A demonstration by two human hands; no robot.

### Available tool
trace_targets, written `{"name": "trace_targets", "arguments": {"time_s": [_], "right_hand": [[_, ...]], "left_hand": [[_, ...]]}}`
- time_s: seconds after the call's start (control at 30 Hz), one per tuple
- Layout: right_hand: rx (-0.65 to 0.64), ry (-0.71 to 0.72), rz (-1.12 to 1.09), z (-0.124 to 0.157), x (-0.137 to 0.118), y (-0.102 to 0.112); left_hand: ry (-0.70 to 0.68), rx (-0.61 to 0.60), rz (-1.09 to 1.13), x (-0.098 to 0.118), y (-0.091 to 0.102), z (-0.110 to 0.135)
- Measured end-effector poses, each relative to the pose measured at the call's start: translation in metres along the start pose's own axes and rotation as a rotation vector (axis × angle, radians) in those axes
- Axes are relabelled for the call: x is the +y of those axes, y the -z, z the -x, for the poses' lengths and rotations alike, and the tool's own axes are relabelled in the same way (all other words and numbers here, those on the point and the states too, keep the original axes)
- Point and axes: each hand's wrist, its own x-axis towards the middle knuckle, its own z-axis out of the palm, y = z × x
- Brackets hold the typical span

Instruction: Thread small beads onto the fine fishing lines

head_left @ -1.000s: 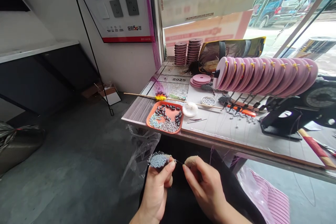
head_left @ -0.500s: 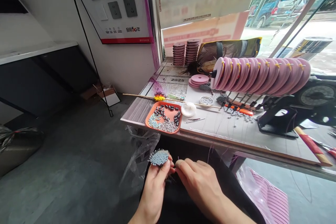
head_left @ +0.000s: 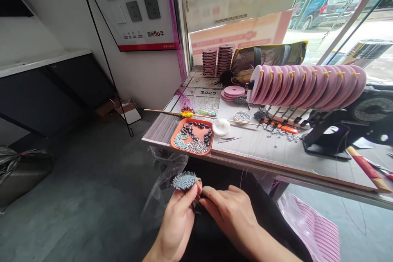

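Note:
My left hand (head_left: 178,221) is closed around a tight bundle of small grey-blue beaded pieces (head_left: 183,181), held up over my lap below the table edge. My right hand (head_left: 230,215) is pinched shut right beside it, fingertips touching the bundle's right side; what they pinch is too fine to name. Thin lines hang down from the table toward my hands. An orange tray (head_left: 175,136) of small grey and dark parts sits at the table's near edge, just above my hands.
A row of pink discs (head_left: 307,86) stands on a black machine (head_left: 344,131) at right. Stacked pink spools (head_left: 217,60), a white spool (head_left: 221,127), a small bowl of beads (head_left: 242,117), a long stick (head_left: 166,111) and loose parts lie on the table (head_left: 159,129). Pink bags (head_left: 310,229) lie below right.
My right hand has moved left from a short gap to meet the bundle in my left hand. The thin line stretched between the hands no longer shows.

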Motion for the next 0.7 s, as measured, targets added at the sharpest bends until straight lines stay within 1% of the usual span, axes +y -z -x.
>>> {"name": "trace_targets", "arguments": {"time_s": [0.13, 0.2, 0.3, 0.47, 0.63, 0.7], "right_hand": [[0.078, 0.035, 0.016, -0.003, 0.0005, -0.0013], [0.092, 0.055, 0.011, -0.004, 0.0003, -0.0018], [0.07, 0.051, -0.017, -0.0041, -0.0006, -0.002], [0.041, -0.008, -0.104, -0.0045, -0.0016, -0.0012], [0.049, -0.048, -0.152, -0.0033, -0.0023, -0.0013], [0.011, -0.069, -0.182, -0.0022, -0.0028, -0.0002]], "left_hand": [[0.0, -0.01, 0.03, -0.001, -0.0001, 0.0004], [-0.003, -0.02, 0.045, 0.0004, 0.0, 0.0005], [0.01, -0.043, 0.062, 0.0029, -0.0002, 0.0009], [0.034, -0.052, 0.11, 0.0029, 0.0004, 0.0004], [0.09, -0.056, 0.18, 0.0001, 0.0011, -0.0024], [0.106, -0.05, 0.204, 0.0013, 0.0019, -0.0036]]}}
